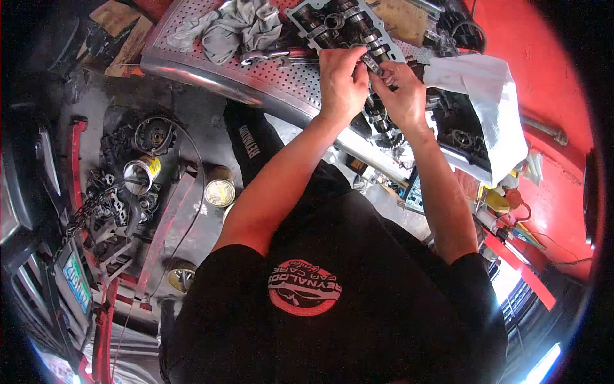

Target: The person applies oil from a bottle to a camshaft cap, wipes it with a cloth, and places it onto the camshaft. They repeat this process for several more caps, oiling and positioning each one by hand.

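A metal cylinder head [332, 22] with camshafts lies on the perforated metal bench [281, 80] at the top centre. Over its middle, my left hand [343, 83] has its thumb and fingers closed on a small metal part [371, 64]. From the other side my right hand [403, 93] pinches the same part, with its fingers bent. The fingers partly hide the part and the camshaft beneath. Left of the cylinder head are wrenches [272, 56] and a crumpled grey rag [243, 29].
White sheeting [489, 96] drapes over the bench's right side, beside more engine parts [464, 137]. Cans [220, 191], a cable and loose metal parts are on the floor at left, near red metal stands [167, 230]. A red wall [543, 83] rises at right.
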{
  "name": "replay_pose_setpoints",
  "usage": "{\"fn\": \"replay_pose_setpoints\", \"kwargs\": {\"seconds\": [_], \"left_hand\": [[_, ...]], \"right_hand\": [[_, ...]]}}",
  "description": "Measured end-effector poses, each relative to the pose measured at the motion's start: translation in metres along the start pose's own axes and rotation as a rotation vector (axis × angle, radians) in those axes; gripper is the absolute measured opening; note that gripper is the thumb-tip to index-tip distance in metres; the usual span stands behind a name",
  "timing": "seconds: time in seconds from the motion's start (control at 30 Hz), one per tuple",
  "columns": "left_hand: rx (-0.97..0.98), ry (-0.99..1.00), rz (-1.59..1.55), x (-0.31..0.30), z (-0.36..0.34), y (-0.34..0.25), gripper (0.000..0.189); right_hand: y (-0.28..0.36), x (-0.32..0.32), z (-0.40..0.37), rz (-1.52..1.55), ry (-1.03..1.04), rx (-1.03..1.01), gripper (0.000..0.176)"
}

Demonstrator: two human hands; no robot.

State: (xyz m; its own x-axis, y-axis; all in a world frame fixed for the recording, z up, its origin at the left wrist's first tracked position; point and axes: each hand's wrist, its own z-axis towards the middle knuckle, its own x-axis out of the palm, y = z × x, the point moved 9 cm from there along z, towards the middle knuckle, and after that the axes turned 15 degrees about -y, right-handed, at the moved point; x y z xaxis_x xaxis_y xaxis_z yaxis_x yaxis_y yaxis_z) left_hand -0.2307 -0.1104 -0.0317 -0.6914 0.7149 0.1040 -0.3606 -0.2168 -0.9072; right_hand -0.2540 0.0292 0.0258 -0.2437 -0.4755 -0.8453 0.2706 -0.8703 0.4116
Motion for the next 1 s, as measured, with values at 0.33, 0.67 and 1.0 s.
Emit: {"fn": "replay_pose_setpoints", "kwargs": {"seconds": [0.33, 0.67, 1.0], "left_hand": [[-0.345, 0.164, -0.11, -0.007, 0.001, -0.002, 0.034], [-0.126, 0.244, -0.013, -0.013, 0.012, -0.005, 0.036], [0.212, 0.323, 0.201, 0.013, -0.006, -0.002, 0.024]], "right_hand": [[0.021, -0.012, -0.016, 0.04, -0.107, -0.021, 0.027], [0.027, -0.013, 0.0, 0.079, -0.053, -0.021, 0.027], [0.016, -0.003, 0.018, -0.046, 0.046, -0.194, 0.026]]}}
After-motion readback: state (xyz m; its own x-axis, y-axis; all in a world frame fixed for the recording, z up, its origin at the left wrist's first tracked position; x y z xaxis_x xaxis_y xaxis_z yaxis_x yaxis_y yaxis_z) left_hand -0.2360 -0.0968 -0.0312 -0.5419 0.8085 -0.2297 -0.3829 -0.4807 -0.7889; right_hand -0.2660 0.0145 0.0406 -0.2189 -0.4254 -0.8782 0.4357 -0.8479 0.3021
